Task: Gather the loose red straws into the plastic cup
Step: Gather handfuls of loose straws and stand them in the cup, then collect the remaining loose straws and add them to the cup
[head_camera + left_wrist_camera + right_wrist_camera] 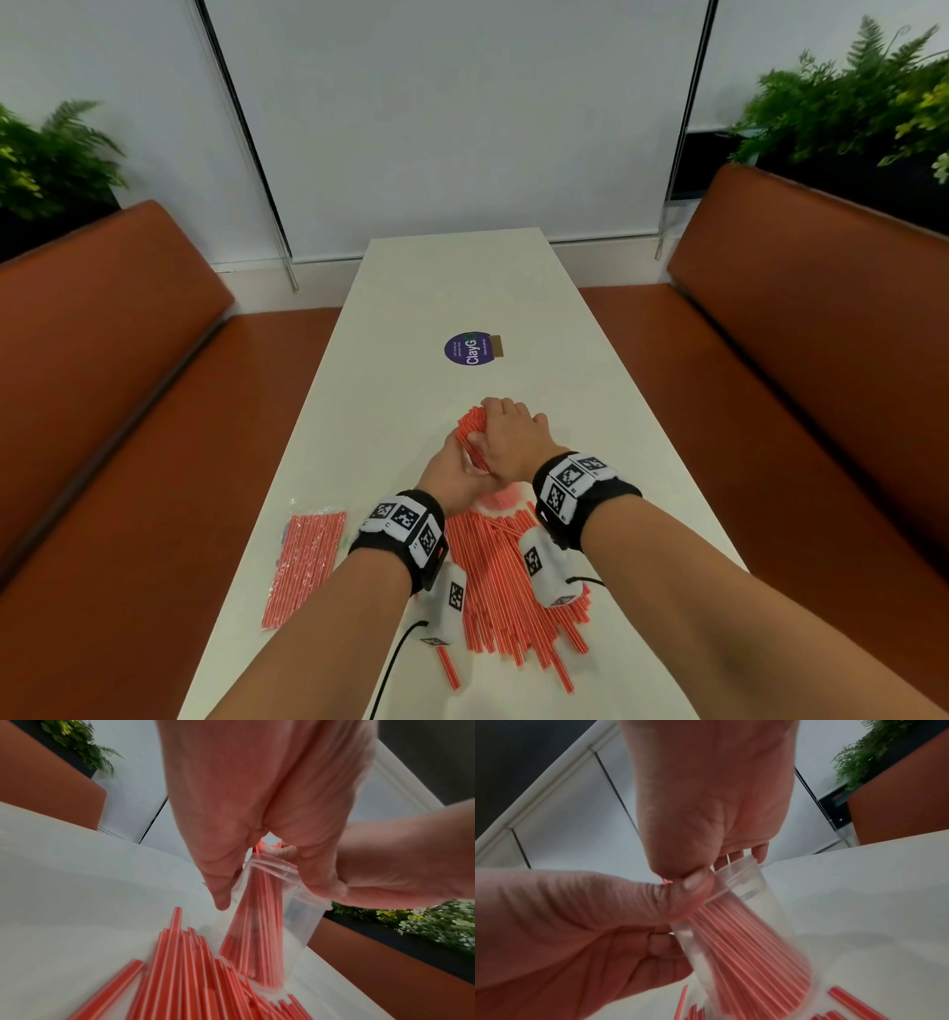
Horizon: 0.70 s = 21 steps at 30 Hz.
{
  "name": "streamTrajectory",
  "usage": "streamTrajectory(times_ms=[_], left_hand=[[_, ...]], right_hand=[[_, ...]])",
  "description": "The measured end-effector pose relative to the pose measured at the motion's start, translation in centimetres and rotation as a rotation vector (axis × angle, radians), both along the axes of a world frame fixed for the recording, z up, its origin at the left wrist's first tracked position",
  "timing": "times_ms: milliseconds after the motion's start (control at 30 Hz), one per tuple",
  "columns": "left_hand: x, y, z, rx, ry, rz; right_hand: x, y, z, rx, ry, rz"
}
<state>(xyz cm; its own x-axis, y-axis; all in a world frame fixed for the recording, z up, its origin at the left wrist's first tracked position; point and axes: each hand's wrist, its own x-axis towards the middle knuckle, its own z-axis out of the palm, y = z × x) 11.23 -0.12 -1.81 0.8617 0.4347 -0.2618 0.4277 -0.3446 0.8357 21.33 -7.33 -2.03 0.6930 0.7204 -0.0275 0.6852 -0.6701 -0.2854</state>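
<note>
A clear plastic cup point(298, 914) stands tilted on the white table point(411, 318), with a bundle of red straws point(744, 943) inside it. My left hand point(462, 460) grips the cup near its rim, thumb against the wall. My right hand point(506, 426) curls over the straw tops point(470, 421) at the cup's mouth and holds the bundle together. Many loose red straws point(508, 586) lie in a heap on the table just under my wrists, and they also show in the left wrist view as the loose straws point(180, 973). The cup's base is hidden in the head view.
A clear packet of red straws point(303, 560) lies at the table's left edge. A purple round sticker point(470, 349) sits further up the table. Orange benches point(128, 411) run along both sides, with plants behind them.
</note>
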Motion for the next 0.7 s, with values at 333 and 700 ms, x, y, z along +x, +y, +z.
streamTrajectory(times_ms=[333,700], left_hand=[[-2.3,1.9,-0.5,0.359,0.330,-0.187],[-4.6,-1.0,-1.6,0.420,0.427,-0.390]], right_hand=[[-0.2,-5.0,-0.4,0.151,0.399,-0.337],[-5.0,-6.7,-0.6,0.017,0.446,-0.300]])
